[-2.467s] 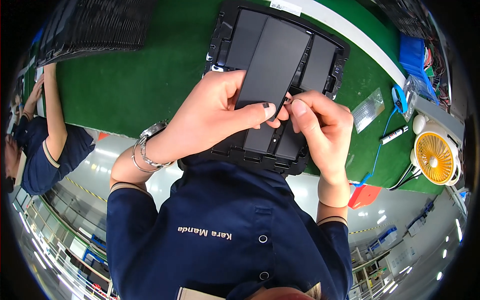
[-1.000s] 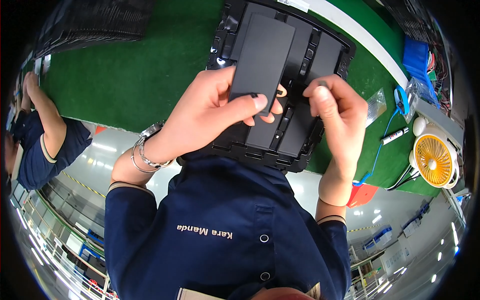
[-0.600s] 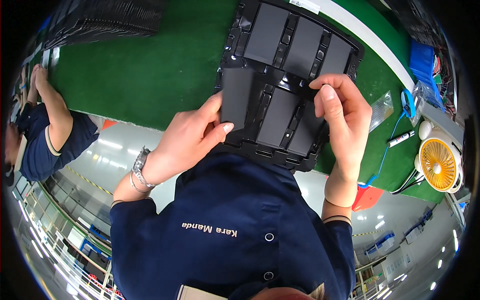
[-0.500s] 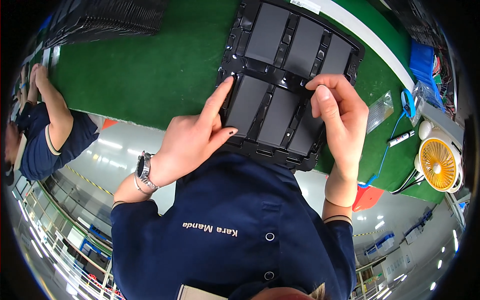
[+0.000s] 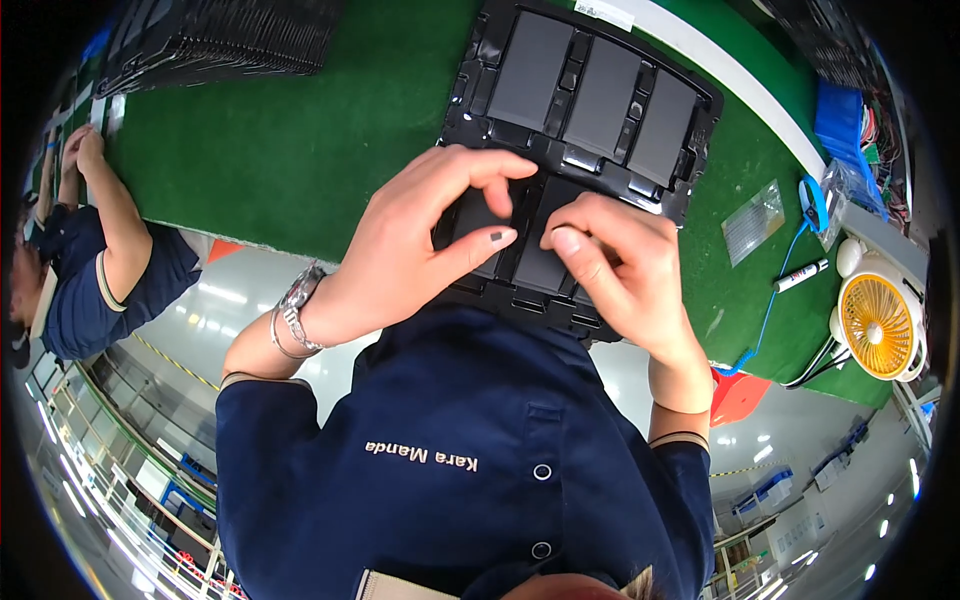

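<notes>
A black moulded plastic tray (image 5: 583, 158) lies on the green worktop in front of me, holding several flat dark grey rectangular pieces (image 5: 527, 72) in two rows. Over the near row, my left hand (image 5: 405, 230) is open, its index finger and thumb apart. A tiny dark square (image 5: 496, 237) shows on the tip of that thumb. Just right of it, my right hand (image 5: 630, 265) hovers over the near row with thumb and index finger drawn together. Whatever may be between those fingertips cannot be made out. Both hands partly cover the near-row pieces.
To the right are a clear plastic bag (image 5: 754, 222), a marker pen (image 5: 801, 275), a blue coiled-cord wrist strap (image 5: 816, 205), a yellow and white fan (image 5: 875, 325) and a blue bin (image 5: 842, 125). Stacked black trays (image 5: 225, 45) stand far left, near another person (image 5: 110, 260).
My left hand has lifted its pointing finger off the tray's left side and turned toward the middle. The right hand has moved left and nearer, toward the left thumb.
</notes>
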A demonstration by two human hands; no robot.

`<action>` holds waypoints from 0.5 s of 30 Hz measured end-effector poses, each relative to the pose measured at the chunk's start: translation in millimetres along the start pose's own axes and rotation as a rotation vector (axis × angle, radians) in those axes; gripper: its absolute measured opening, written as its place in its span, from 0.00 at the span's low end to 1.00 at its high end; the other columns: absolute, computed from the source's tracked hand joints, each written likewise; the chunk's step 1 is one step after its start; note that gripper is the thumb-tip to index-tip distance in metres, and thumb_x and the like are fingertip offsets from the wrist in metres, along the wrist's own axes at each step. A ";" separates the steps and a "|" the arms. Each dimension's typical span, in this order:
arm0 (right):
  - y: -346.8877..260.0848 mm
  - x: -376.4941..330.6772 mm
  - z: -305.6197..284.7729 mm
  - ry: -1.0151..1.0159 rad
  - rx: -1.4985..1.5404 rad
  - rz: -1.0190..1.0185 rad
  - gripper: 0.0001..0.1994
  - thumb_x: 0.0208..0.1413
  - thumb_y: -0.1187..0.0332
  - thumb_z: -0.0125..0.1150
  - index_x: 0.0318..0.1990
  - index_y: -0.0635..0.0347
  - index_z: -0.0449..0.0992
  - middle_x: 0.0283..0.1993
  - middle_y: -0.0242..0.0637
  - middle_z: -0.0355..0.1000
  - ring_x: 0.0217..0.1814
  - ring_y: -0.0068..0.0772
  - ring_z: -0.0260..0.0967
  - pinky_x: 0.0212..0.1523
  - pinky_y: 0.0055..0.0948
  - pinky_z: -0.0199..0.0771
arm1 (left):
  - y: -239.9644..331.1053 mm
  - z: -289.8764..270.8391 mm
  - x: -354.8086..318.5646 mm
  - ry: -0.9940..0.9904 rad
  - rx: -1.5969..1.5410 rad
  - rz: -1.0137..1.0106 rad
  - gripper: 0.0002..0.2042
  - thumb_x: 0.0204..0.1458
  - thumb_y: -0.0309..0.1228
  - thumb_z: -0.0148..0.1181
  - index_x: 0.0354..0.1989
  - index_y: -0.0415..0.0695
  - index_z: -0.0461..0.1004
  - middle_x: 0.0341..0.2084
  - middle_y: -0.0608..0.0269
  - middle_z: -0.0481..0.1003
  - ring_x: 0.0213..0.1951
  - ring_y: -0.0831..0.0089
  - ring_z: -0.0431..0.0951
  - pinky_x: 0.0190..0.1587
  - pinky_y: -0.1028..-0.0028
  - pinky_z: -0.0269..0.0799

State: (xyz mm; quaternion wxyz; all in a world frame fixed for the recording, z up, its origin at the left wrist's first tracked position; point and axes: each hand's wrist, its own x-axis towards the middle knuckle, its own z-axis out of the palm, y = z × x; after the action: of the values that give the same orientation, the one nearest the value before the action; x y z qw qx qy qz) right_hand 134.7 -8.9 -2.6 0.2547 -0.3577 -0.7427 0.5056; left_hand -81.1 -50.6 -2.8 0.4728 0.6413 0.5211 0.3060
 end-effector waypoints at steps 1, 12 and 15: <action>-5.2 -0.4 -0.9 -0.041 -0.006 0.014 0.04 0.55 0.72 0.60 0.32 0.64 0.74 0.21 0.35 0.66 0.18 0.30 0.64 0.20 0.30 0.62 | 2.0 1.9 3.4 0.003 -0.131 -0.004 0.24 0.46 0.19 0.60 0.56 0.43 0.69 0.26 0.70 0.69 0.34 0.80 0.71 0.48 0.76 0.65; -1.9 -0.3 -2.3 0.038 -0.102 -0.060 0.05 0.55 0.71 0.61 0.30 0.63 0.74 0.21 0.36 0.66 0.18 0.33 0.64 0.19 0.32 0.62 | 16.9 3.9 26.5 0.028 0.094 0.219 0.32 0.40 0.17 0.63 0.60 0.46 0.66 0.25 0.69 0.70 0.31 0.77 0.72 0.43 0.74 0.68; -1.6 -0.2 -2.5 0.034 -0.112 -0.047 0.06 0.54 0.71 0.61 0.29 0.63 0.73 0.21 0.36 0.66 0.18 0.34 0.64 0.18 0.32 0.62 | 20.4 0.1 28.8 0.005 0.240 0.264 0.33 0.38 0.17 0.63 0.59 0.47 0.67 0.25 0.69 0.71 0.30 0.74 0.73 0.42 0.72 0.68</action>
State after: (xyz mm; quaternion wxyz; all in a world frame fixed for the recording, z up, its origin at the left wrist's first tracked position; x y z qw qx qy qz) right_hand 136.3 -8.0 -0.2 0.2588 -0.3626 -0.7735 0.4508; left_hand -65.5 -23.3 13.1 0.3472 0.7554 0.4663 0.3025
